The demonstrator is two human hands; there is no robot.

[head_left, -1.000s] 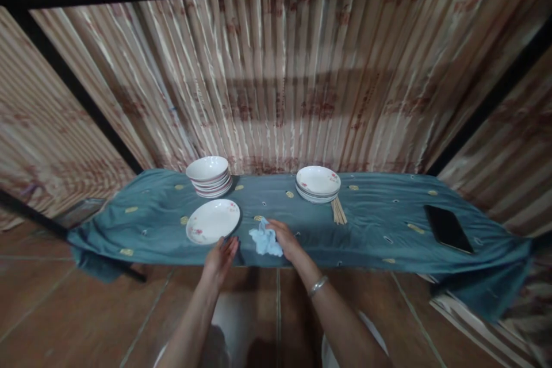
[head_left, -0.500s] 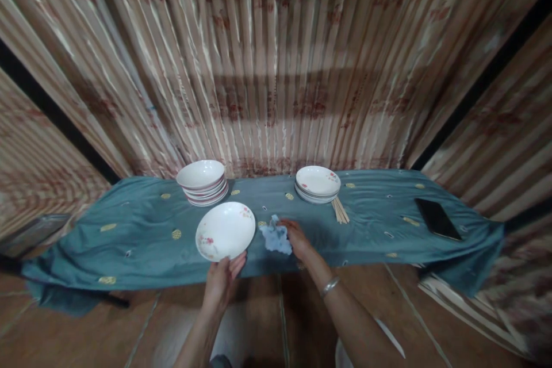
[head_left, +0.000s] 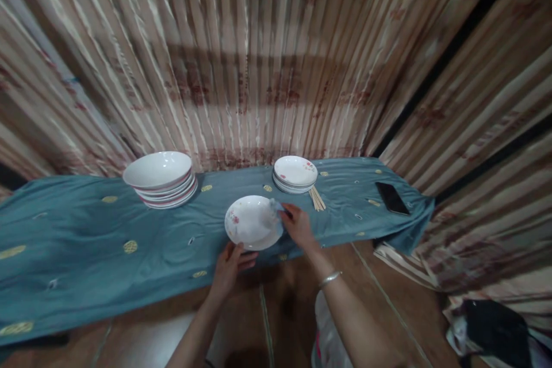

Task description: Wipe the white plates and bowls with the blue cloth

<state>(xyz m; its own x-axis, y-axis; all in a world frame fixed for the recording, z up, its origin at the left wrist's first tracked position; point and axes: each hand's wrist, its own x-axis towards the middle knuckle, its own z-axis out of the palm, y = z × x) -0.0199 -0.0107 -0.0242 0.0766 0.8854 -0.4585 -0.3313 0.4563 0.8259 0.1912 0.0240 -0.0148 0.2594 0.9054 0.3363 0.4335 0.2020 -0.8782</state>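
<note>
White round ceramic plate with red floral print (head_left: pixel 250 219) is held over the teal fabric-covered counter (head_left: pixel 166 247), near rim gripped by the left hand (head_left: pixel 230 264), fingers closed. Crumpled pale-blue cloth (head_left: pixel 275 208) is pinched in the right hand (head_left: pixel 298 227), fingers closed, against the plate's right side. White red-rimmed dish stack (head_left: pixel 159 172) is set back left.

The head camera is looking forward and down from above and behind the left hand (head_left: pixel 228 267) and right hand (head_left: pixel 299 225), standing back enough to be taking in both forearms (head_left: pixel 347 313), the cloth-covered table (head_left: pixel 95 264) around the hands and the curtain (head_left: pixel 267 29) beyond them.
</note>
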